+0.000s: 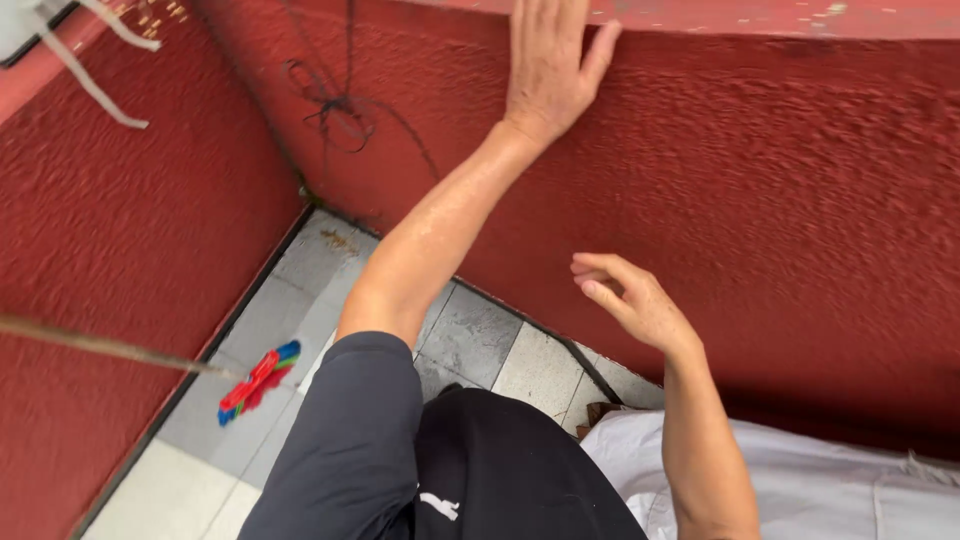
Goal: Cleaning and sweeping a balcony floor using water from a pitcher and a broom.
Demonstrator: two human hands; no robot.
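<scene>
A person's left hand [548,70] presses flat and open against the rough red parapet wall [780,200], fingertips cut off by the frame's top edge. The right hand [630,300] hangs empty in the air near the wall, fingers loosely curled. A white cloth [800,480] lies at lower right, partly out of frame. Multicoloured clothes pegs [258,382] hang on a blurred line [100,347] above the narrow grey tiled floor [480,340] in the corner.

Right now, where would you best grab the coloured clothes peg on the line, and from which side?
Grip the clothes peg by its free blue-green end, up and right, coming from the right. It hangs tilted on the thin line, clamped near its lower-left end. Both hands are away from it.
</scene>
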